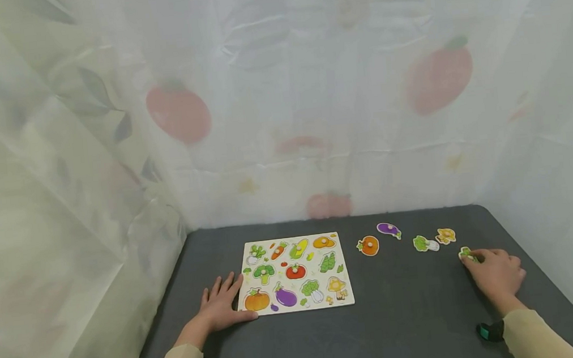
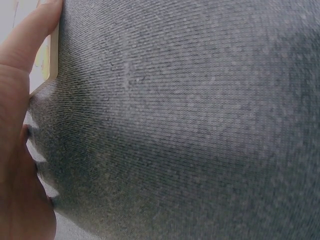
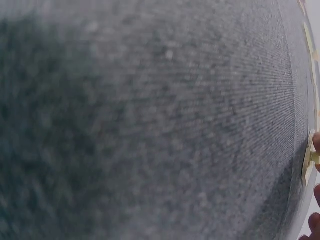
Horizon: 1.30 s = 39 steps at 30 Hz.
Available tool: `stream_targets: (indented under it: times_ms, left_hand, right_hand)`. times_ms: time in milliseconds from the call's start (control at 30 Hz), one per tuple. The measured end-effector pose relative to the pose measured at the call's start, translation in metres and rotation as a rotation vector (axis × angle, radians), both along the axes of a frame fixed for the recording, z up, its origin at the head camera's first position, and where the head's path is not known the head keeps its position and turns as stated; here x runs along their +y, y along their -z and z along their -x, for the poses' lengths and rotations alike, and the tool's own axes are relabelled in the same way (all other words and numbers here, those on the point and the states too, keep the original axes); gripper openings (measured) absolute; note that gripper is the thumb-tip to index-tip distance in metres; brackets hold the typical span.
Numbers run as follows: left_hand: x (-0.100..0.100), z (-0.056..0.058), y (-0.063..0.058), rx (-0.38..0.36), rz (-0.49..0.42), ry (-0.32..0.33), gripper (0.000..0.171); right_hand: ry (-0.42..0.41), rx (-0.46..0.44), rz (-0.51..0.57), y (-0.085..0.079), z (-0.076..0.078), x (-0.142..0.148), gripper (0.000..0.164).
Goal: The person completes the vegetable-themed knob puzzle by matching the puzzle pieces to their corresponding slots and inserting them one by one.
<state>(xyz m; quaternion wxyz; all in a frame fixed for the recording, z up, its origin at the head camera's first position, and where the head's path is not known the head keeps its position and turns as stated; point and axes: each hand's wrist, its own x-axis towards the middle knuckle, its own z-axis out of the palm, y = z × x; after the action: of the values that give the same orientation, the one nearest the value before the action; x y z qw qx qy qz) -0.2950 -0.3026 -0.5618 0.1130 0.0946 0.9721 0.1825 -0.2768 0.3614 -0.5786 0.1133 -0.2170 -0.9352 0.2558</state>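
A white vegetable puzzle board (image 1: 320, 307) lies on the dark table, printed with a pumpkin, eggplant, tomato, corn and other vegetables. My left hand (image 1: 221, 308) rests at its left edge with fingers spread, the thumb touching the lower left corner. In the left wrist view the thumb (image 2: 22, 42) lies along the board's edge (image 2: 54, 55). Far to the right, my right hand (image 1: 496, 274) pinches a small green puzzle piece (image 1: 464, 252), partly hidden by the fingers. The right wrist view catches the piece (image 3: 307, 162) and its knob between fingertips at the frame's edge.
Between board and right hand lie an orange pumpkin piece (image 1: 369, 245), a purple eggplant piece (image 1: 389, 230), a green-and-white cabbage piece (image 1: 426, 243) and a yellow mushroom piece (image 1: 445, 236). A pale printed curtain (image 1: 277, 191) hangs behind the table (image 1: 407, 327) and along both sides.
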Motion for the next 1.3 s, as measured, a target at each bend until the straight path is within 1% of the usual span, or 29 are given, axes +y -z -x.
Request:
stream_targets:
  times_ms: [200,433,633,700,867,933,1100,1167,1300]
  left_hand:
    - [0.002,0.001,-0.005,-0.024,0.024,-0.013,0.120]
    - [0.000,0.002,0.001,0.006,0.015,-0.002,0.123]
    - [-0.001,0.003,0.003,0.010,0.000,-0.006,0.125]
    - [-0.002,0.005,0.005,0.004,0.015,-0.008,0.126]
    - [-0.006,0.010,0.016,0.015,0.026,-0.015,0.127]
    - [-0.005,0.009,0.015,0.015,0.026,-0.016,0.127]
    - [0.000,0.004,0.004,0.000,0.021,-0.010,0.124]
    - [0.000,0.003,0.002,-0.004,0.019,-0.012,0.124]
    - [-0.002,0.002,0.006,-0.003,0.030,-0.012,0.125]
  right_hand:
    - [0.038,-0.002,0.017,0.000,0.000,0.003,0.045]
    - [0.062,-0.018,0.013,0.000,0.001,0.003,0.046]
    - [0.080,-0.028,0.015,-0.001,0.001,0.003,0.047]
    - [0.082,-0.029,0.014,0.000,0.001,0.002,0.048]
    - [0.088,-0.024,0.019,-0.001,0.002,0.001,0.047]
    - [0.092,-0.019,0.026,-0.001,0.002,0.000,0.047]
    - [0.103,-0.002,0.046,0.001,0.001,0.000,0.046]
    - [0.108,0.005,0.054,0.001,0.001,-0.001,0.045]
    - [0.113,0.019,0.060,0.003,0.002,-0.001,0.044]
